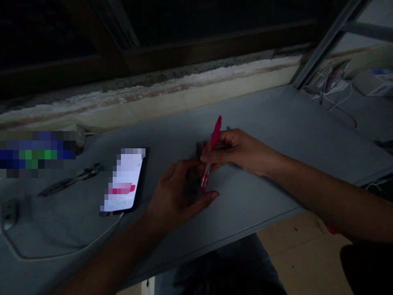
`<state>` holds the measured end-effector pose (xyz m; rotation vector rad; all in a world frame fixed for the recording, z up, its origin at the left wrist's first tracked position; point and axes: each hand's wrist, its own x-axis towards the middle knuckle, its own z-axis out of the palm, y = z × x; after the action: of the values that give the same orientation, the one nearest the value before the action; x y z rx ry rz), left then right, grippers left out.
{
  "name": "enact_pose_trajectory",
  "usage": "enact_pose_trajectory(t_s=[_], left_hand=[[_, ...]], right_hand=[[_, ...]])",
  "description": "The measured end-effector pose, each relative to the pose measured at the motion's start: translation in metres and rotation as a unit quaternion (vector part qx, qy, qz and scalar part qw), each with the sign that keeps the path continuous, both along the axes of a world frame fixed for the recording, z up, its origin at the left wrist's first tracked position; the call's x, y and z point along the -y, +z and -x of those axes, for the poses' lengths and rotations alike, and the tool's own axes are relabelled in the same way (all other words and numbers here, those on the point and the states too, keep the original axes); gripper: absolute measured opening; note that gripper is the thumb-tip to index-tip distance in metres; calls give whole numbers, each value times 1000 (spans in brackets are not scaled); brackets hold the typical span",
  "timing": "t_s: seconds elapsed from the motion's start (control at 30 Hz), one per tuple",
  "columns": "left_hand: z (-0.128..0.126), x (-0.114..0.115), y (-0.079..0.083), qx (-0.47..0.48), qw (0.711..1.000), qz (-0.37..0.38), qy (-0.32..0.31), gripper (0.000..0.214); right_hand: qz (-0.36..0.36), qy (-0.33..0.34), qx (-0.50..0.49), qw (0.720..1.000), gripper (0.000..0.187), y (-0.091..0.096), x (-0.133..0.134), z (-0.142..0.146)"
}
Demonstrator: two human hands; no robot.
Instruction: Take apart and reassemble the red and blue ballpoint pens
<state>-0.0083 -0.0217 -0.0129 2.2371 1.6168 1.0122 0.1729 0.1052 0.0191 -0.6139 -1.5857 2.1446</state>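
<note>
My right hand [241, 150] pinches a pink-red pen [216, 133] with a clear lower barrel, holding it tilted above the grey desk. Close to the pen's lower end is my left hand [173, 192], its thumb stretched out apart from the curved fingers. Its fingertips come near those of my right hand; whether they touch the pen I cannot tell. Behind and between the hands lie small dark and red items [199, 146], mostly hidden and too dim to name. A bit of something teal [228, 128] shows just past my right hand.
Left of my hands lies a lit phone [127, 176] with a white cable [61, 257] running from it. Dark pens [70, 180] lie beyond it, near a socket block [10, 215]. A metal post [325, 45] and more cables [344, 108] stand at the back right.
</note>
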Motion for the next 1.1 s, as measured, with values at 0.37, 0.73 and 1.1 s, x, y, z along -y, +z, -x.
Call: enact_pose_trajectory(t_s=[0.37,0.73,1.1], left_hand=[[-1,-1,4,-82,993,-83,12,15],[3,1,3,-93,993,-75,10,13],[-2,2,10,104,986,125,-42,41]], right_hand=[[-171,44,87,980,42,7,-2,-7],[-174,-8,110,979,70,11,0,-8],[-261,136,36,955,47,16,-11,-16]])
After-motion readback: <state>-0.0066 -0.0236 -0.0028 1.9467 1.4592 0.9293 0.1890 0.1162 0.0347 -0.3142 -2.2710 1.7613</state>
